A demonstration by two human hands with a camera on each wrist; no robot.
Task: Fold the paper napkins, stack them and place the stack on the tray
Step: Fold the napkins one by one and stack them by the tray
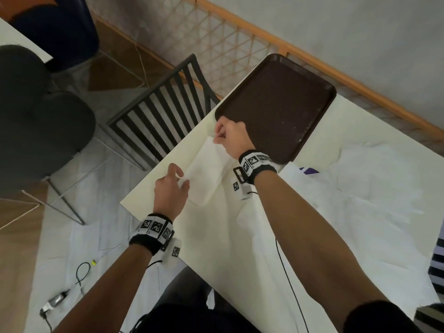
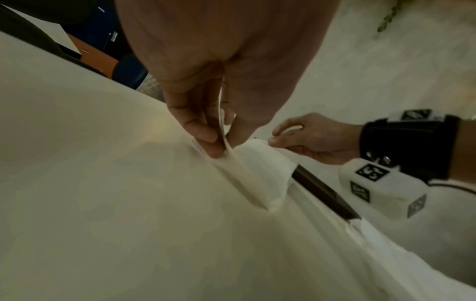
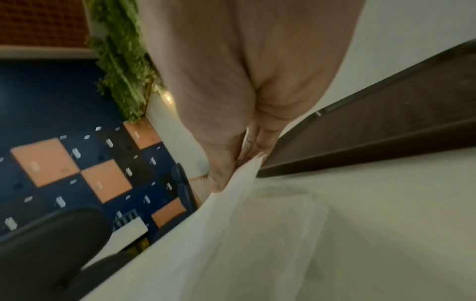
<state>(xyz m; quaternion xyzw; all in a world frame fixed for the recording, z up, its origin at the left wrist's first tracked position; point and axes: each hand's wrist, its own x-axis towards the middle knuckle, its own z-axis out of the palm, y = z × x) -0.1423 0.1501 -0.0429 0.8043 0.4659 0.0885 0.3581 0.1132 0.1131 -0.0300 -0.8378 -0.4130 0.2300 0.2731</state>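
Cream table (image 1: 216, 236) beside a slatted chair (image 1: 163, 111), brown tray (image 1: 276, 106) at its far end: your left hand (image 1: 171, 191) and right hand (image 1: 234, 138) each pinched an edge of the thin white napkin (image 1: 206, 169) beside the tray.
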